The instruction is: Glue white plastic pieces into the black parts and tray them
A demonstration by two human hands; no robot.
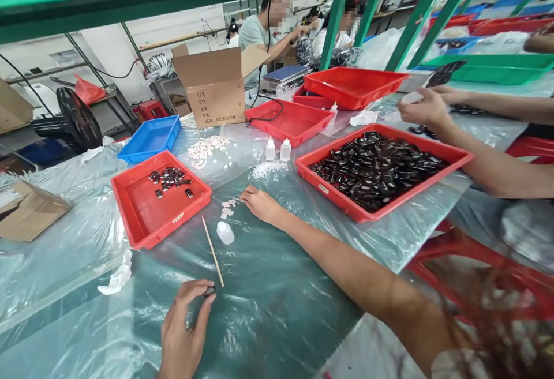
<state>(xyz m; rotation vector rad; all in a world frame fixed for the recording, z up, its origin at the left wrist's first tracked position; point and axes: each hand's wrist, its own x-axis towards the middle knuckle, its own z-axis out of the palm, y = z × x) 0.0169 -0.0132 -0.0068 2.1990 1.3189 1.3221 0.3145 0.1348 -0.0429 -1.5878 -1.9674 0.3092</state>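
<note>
My left hand (184,327) pinches a small glossy black piece (209,291) between thumb and forefinger above the plastic-covered table. Farther forward, my right hand (262,205) has its fingertips pressed together beside a few small pale pink pieces (227,211). What sits in those fingertips, if anything, is too small to make out. Between my hands lie a thin wooden stick (212,252) and a small translucent white bottle (225,233). A red tray (145,217) on the left carries several black pieces (168,177).
A larger red tray (331,193) heaped with black pieces stands right. Behind are two white dropper bottles (277,150), white bits (269,169), a pale pile (210,149), a blue tray (149,137) and a carton (216,87). A co-worker's hands (426,108) work at right.
</note>
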